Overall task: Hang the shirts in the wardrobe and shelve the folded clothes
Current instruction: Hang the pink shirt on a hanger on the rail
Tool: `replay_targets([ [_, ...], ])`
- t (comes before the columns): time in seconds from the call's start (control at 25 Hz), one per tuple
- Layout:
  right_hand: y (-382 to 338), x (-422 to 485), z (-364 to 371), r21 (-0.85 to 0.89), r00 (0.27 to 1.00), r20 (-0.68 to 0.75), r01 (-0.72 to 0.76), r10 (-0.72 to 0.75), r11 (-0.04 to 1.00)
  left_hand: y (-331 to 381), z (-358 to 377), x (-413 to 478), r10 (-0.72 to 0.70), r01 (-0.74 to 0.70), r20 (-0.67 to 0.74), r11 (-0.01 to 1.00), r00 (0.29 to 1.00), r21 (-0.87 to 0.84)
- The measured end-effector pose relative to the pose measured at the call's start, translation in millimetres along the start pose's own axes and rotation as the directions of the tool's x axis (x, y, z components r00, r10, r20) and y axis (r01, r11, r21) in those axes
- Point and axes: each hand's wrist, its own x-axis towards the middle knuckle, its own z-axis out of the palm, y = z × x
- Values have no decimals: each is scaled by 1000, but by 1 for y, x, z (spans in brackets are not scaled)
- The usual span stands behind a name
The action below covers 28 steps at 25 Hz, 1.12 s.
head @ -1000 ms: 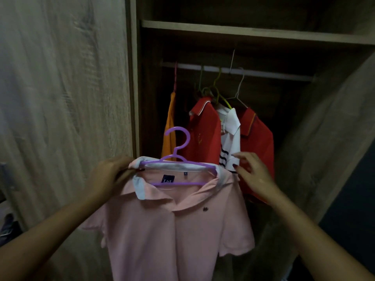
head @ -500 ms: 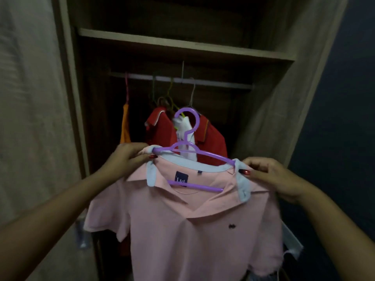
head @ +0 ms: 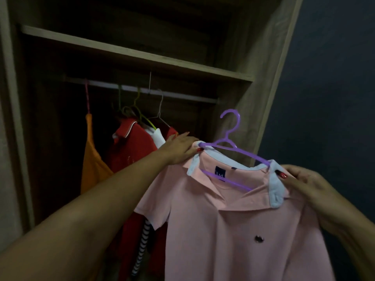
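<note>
A pink polo shirt (head: 233, 230) with a pale blue collar hangs on a purple plastic hanger (head: 231, 136), held up in front of the open wardrobe's right side. My left hand (head: 180, 148) grips the shirt's left shoulder at the hanger's end. My right hand (head: 304, 183) pinches the right shoulder and collar. The hanger's hook is free, below and to the right of the hanging rail (head: 142, 91). On the rail hang an orange garment (head: 92, 159), a red polo shirt (head: 132, 147) and a white striped shirt (head: 158, 136).
A wooden shelf (head: 129, 55) runs above the rail. The wardrobe's right side panel (head: 261, 84) stands just behind the hanger hook. A dark wall (head: 334, 78) fills the right. The rail is bare to the right of the hung clothes.
The view has swung left and up, so the pink shirt now sits further right. Both hands still hold its shoulders, and the hanger has tilted down to the right.
</note>
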Motion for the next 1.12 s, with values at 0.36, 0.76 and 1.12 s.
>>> replay_targets([
  [0.36, -27, -1, -2, -20, 989, -97, -110, 108, 994, -41, 8, -26, -22, -5, 85, 952, 996, 306],
  [0.76, -24, 71, 22, -83, 980, -200, -5, -12, 997, -51, 2, -88, -129, 73, 136, 932, 982, 356],
  [1.12, -11, 232, 125, -220, 940, -337, -21, -56, 975, -34, -28, -76, -216, 157, 158, 935, 963, 319],
])
